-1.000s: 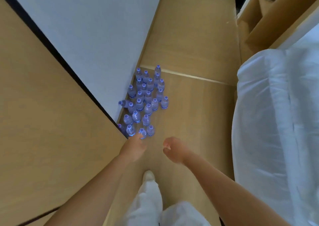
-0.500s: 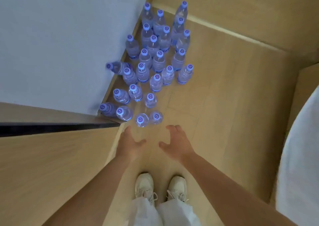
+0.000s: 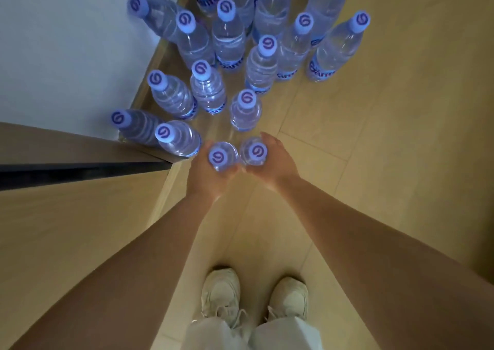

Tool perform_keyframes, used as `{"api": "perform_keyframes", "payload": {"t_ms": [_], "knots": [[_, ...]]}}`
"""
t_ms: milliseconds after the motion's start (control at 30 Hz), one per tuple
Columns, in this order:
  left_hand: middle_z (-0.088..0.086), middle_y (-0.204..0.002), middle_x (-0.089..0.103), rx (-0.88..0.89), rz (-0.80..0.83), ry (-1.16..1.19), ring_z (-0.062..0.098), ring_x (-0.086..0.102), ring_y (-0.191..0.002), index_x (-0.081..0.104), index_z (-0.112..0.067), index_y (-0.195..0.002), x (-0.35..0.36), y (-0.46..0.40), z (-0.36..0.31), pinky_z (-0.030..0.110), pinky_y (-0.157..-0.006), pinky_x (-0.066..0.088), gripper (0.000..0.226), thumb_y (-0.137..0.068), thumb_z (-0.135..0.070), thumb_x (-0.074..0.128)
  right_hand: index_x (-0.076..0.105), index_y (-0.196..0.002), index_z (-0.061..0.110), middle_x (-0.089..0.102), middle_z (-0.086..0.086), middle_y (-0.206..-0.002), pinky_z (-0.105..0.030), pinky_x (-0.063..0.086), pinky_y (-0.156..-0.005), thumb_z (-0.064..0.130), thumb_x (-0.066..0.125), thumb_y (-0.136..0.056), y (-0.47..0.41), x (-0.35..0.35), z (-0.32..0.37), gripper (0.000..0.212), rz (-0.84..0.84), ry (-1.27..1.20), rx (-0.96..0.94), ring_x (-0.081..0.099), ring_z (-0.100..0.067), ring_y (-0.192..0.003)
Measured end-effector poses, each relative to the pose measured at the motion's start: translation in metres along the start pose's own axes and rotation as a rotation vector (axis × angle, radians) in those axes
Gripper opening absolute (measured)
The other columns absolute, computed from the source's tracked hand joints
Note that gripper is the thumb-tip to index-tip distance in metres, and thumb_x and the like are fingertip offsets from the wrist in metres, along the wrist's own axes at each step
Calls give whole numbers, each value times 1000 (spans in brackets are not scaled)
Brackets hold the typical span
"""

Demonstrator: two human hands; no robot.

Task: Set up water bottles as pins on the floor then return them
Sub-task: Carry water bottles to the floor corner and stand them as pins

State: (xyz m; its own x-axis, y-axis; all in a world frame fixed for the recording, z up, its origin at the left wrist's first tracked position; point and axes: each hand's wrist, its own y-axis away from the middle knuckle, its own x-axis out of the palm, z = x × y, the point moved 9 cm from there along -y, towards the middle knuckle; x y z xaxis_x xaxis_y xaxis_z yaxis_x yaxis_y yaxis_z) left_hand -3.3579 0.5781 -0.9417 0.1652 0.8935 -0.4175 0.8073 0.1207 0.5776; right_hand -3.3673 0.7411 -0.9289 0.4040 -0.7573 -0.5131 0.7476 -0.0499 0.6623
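Note:
Several clear water bottles with pale purple caps stand clustered on the wooden floor (image 3: pixel 374 162) against the white wall. My left hand (image 3: pixel 205 178) grips the nearest left bottle (image 3: pixel 219 157) around its body. My right hand (image 3: pixel 275 159) grips the bottle beside it (image 3: pixel 255 151). Both bottles stand upright, touching each other, at the front of the cluster. A single bottle (image 3: pixel 244 109) stands just behind them. Another bottle (image 3: pixel 177 138) stands left of my left hand by the cabinet corner.
A wooden cabinet panel (image 3: pixel 66 229) with a dark edge juts in from the left, close to my left arm. The white wall (image 3: pixel 66 55) borders the bottles on the left. My two pale sneakers (image 3: pixel 254 296) stand below. Bare floor stretches to the right.
The view has dropped much closer to the bottles. Both hands reached forward from open air and now grip the two front bottles.

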Motion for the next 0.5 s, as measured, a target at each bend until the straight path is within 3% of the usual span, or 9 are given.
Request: {"api": "perform_keyframes", "payload": {"t_ms": [167,267,367,500], "knots": [[-4,-103,61,-6,-34,-100,28,59,-106,51,-19,-124,-8,10,2,44,-95,46,58,-74,-21,80,39,-136,23,50,0,-130,-26,36,-79,29,71,-79,1,-1,3,65,-10,160,-44,55,-24,-112],[1,-109,65,-15,-83,-183,29,59,-106,53,-20,-124,-25,32,-10,38,-90,45,58,-74,-30,79,41,-132,25,52,2,-126,-29,38,-79,38,69,-79,22,-13,8,62,-4,263,-29,56,-24,-110],[5,-112,66,13,-23,-275,30,59,-106,53,-20,-128,-40,62,-35,35,-87,44,62,-73,-33,79,47,-123,22,55,0,-118,-31,41,-79,42,69,-76,54,-25,27,55,25,296,-51,57,-25,-105],[-7,-100,65,76,55,-267,20,62,-95,55,-22,-123,-70,114,-87,27,-77,43,57,-72,-27,81,50,-125,15,56,-5,-122,-30,41,-85,33,73,-75,116,-59,68,57,22,208,-116,56,-25,-109]]}}
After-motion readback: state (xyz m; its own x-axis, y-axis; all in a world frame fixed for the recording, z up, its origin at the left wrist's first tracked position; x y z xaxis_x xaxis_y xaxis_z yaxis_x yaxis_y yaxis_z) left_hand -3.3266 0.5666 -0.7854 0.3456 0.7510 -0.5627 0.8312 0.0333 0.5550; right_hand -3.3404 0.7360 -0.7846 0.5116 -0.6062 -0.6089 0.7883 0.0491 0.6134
